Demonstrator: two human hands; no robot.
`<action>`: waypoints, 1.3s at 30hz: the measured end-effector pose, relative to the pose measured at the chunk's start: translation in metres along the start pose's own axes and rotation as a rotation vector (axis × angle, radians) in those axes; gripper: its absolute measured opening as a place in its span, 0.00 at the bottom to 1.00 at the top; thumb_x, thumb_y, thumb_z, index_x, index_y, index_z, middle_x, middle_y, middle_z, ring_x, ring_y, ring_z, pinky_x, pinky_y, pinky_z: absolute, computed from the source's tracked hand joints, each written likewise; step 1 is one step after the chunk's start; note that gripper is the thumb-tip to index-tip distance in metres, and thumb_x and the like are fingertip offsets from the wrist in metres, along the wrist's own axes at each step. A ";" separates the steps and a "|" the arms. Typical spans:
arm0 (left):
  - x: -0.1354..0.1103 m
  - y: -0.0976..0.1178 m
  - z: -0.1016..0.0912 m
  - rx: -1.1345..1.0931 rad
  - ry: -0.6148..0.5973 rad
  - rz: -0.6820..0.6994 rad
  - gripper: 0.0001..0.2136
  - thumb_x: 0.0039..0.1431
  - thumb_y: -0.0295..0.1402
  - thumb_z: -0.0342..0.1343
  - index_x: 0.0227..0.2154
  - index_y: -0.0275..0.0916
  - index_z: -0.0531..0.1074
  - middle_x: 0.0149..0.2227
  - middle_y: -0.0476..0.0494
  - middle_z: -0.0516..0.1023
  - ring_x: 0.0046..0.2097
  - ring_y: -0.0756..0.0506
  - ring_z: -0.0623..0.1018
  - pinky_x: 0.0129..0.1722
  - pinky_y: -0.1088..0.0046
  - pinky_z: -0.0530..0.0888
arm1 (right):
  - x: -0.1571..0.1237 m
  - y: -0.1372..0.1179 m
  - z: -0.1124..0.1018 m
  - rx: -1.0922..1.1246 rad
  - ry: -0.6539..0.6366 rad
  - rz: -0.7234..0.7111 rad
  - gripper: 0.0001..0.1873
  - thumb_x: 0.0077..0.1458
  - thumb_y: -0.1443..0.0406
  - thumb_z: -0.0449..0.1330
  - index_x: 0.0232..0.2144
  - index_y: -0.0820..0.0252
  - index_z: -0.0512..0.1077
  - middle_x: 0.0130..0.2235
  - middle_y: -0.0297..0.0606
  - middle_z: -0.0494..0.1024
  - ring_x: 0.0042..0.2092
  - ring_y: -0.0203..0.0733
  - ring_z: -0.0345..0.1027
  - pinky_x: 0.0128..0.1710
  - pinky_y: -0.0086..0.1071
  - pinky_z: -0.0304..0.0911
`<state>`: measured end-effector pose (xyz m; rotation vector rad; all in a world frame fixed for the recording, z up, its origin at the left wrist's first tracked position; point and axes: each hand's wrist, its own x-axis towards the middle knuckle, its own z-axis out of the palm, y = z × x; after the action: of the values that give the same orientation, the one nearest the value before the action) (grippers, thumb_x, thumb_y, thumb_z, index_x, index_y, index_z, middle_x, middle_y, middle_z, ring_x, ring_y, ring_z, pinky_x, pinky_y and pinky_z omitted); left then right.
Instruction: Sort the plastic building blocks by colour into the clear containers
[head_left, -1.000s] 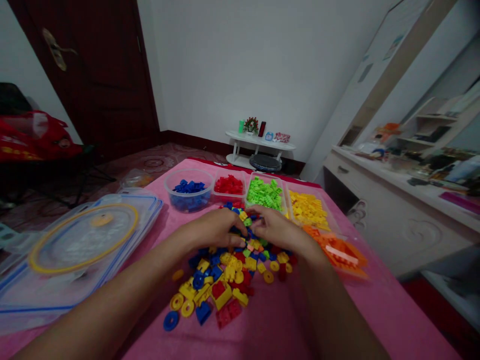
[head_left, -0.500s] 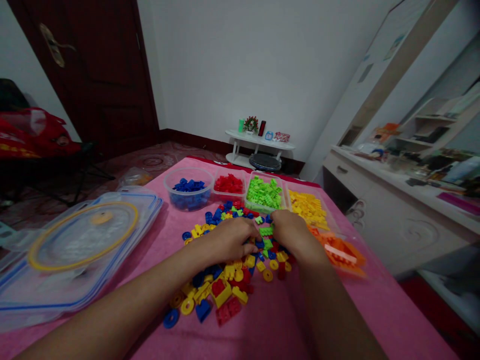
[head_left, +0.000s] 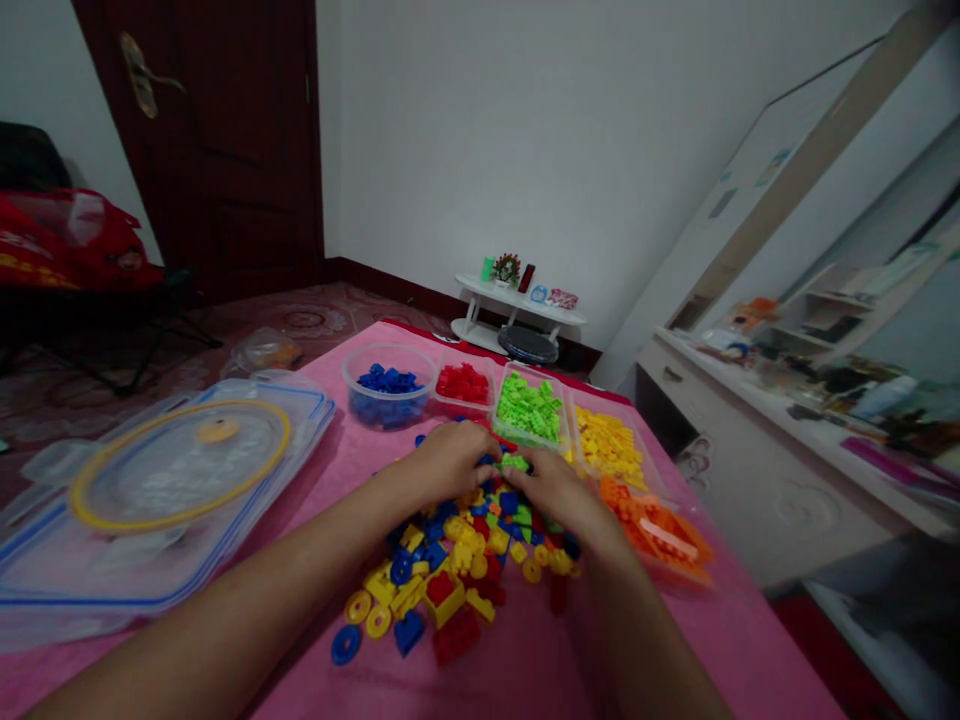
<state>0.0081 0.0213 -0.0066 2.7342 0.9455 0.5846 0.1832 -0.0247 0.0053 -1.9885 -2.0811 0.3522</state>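
Note:
A heap of mixed toy building bricks (head_left: 465, 545), yellow, blue, red and green, lies on the pink cloth in front of me. My left hand (head_left: 459, 462) reaches into the heap's far side with its fingers curled down; whatever they close on is hidden. Facing it, my right hand (head_left: 555, 490) has its thumb and fingers closed about a green toy brick (head_left: 515, 462), close to the left fingertips. Beyond the hands stand clear tubs of blue bricks (head_left: 390, 382), red bricks (head_left: 463, 383), green bricks (head_left: 529, 406) and yellow bricks (head_left: 609, 446).
Orange bricks (head_left: 660, 530) fill another clear container right of my right forearm. Stacked clear lids (head_left: 180, 470), one with a yellow ring, lie at the left. A white low shelf (head_left: 517, 298) stands by the wall, and a white dresser (head_left: 750, 440) at the right.
My hands have drawn together over the heap, the right moving left and toward me from beside the green tub. The camera view has shifted slightly.

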 end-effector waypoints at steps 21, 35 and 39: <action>-0.001 -0.006 -0.012 -0.070 0.124 -0.052 0.09 0.53 0.36 0.54 0.35 0.43 0.77 0.36 0.45 0.80 0.38 0.45 0.76 0.36 0.73 0.68 | -0.067 0.019 0.061 0.518 0.346 0.068 0.31 0.59 0.54 0.46 0.61 0.62 0.50 0.64 0.46 0.51 0.65 0.45 0.42 0.63 0.41 0.43; 0.001 -0.005 -0.010 -0.063 0.066 -0.069 0.09 0.54 0.35 0.53 0.34 0.43 0.78 0.35 0.45 0.80 0.37 0.44 0.77 0.34 0.72 0.67 | -0.045 0.041 0.073 0.627 0.600 0.170 0.30 0.54 0.53 0.53 0.55 0.63 0.59 0.59 0.51 0.60 0.61 0.50 0.52 0.60 0.46 0.48; 0.001 -0.007 -0.009 -0.072 0.077 -0.074 0.09 0.54 0.35 0.53 0.34 0.42 0.77 0.35 0.44 0.80 0.37 0.44 0.77 0.34 0.72 0.67 | -0.050 0.035 0.063 0.647 0.680 0.060 0.23 0.56 0.57 0.52 0.52 0.60 0.63 0.53 0.46 0.68 0.54 0.46 0.62 0.55 0.43 0.56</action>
<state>0.0014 0.0282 0.0001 2.6187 1.0179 0.7009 0.1971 -0.0733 -0.0667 -1.4905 -1.2746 0.2605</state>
